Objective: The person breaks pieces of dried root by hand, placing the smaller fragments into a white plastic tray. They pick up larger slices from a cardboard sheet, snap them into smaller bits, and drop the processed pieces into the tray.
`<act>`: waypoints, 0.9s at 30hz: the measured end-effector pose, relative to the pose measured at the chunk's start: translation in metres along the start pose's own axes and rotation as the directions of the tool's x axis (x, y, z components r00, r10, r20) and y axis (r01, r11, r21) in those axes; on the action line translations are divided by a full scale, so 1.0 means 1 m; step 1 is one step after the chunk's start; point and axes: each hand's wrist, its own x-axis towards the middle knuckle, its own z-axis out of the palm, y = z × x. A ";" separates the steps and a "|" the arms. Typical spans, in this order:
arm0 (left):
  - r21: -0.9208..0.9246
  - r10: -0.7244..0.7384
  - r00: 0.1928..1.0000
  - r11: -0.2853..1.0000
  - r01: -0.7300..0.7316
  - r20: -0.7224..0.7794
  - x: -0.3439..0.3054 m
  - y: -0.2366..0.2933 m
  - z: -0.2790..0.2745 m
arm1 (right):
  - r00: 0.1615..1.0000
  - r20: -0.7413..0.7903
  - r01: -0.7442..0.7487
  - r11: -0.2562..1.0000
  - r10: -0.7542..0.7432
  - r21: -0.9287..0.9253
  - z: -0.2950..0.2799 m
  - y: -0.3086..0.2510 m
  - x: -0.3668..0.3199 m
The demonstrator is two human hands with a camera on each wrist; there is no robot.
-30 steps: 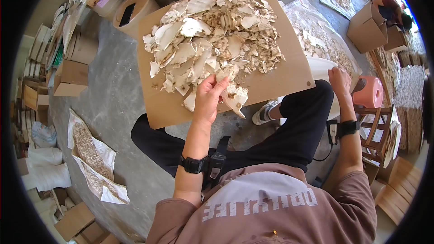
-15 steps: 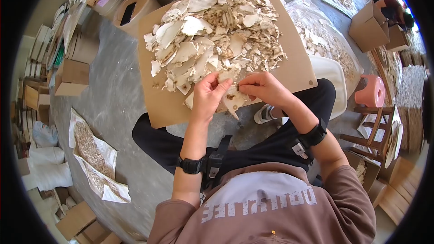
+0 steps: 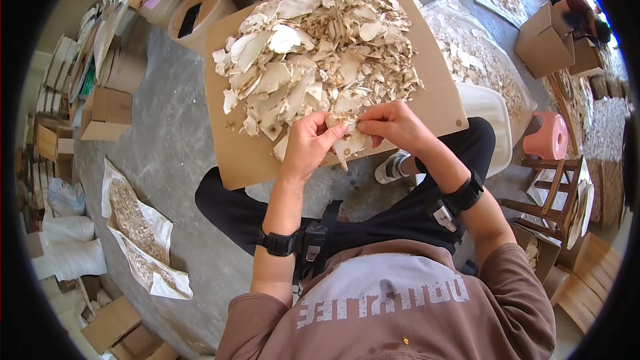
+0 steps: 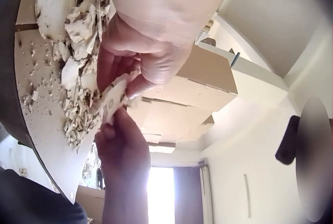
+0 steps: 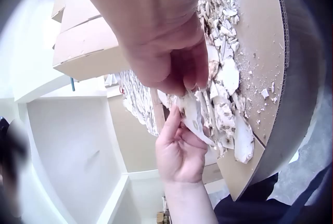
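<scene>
Low over the near edge of a cardboard sheet [image 3: 427,103], my left hand [image 3: 308,145] pinches a thin, off-white flake [image 3: 348,145] with brown stains between thumb and fingers. My right hand [image 3: 397,128] pinches the same flake from the other side, its fingertips close to the left thumb. The flake's pointed end hangs toward me. In the right wrist view, the flake [image 5: 192,117] shows a pale broad face between the two hands. Behind the hands, a large heap of similar flakes [image 3: 320,47] covers most of the cardboard.
A white plastic tub [image 3: 490,120] stands at my right knee, with a pink stool [image 3: 545,135] and a wooden rack [image 3: 550,193] beyond. Sheets with scraps [image 3: 467,47] lie on the floor. A lined sack of crumbs [image 3: 140,227] lies left. Another person sits near boxes [image 3: 543,40] at upper right.
My right hand has come from beside the right knee over to the flake and now pinches it. The flake has shifted and tilted slightly between my hands.
</scene>
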 end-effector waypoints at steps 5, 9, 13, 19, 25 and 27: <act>0.352 0.115 0.983 0.934 -0.058 -0.145 0.003 -0.005 0.014 | 0.882 -0.098 0.335 0.760 -0.461 -0.557 0.009 0.009 0.007; 0.328 0.168 0.937 0.943 -0.063 -0.305 0.007 -0.009 0.023 | 0.655 -0.116 0.395 0.469 -0.747 -0.790 0.022 0.009 0.010; -0.198 0.007 0.918 0.976 -0.093 -0.397 0.011 -0.004 0.032 | 0.566 -0.152 0.356 0.406 -0.810 -0.842 0.024 0.008 0.018; -0.288 0.012 0.905 0.946 -0.148 -0.426 0.013 -0.002 0.040 | 0.480 -0.443 0.277 0.610 -0.757 -0.743 0.022 0.018 0.028; -0.526 -0.073 0.911 0.834 -0.167 -0.405 0.010 -0.004 0.017 | 0.715 -0.698 0.350 0.886 -0.042 0.304 -0.044 0.019 0.015; -0.554 -0.093 0.912 0.818 -0.158 -0.399 0.010 -0.004 0.011 | 0.643 -0.757 0.331 0.934 -0.115 0.139 -0.089 0.029 0.000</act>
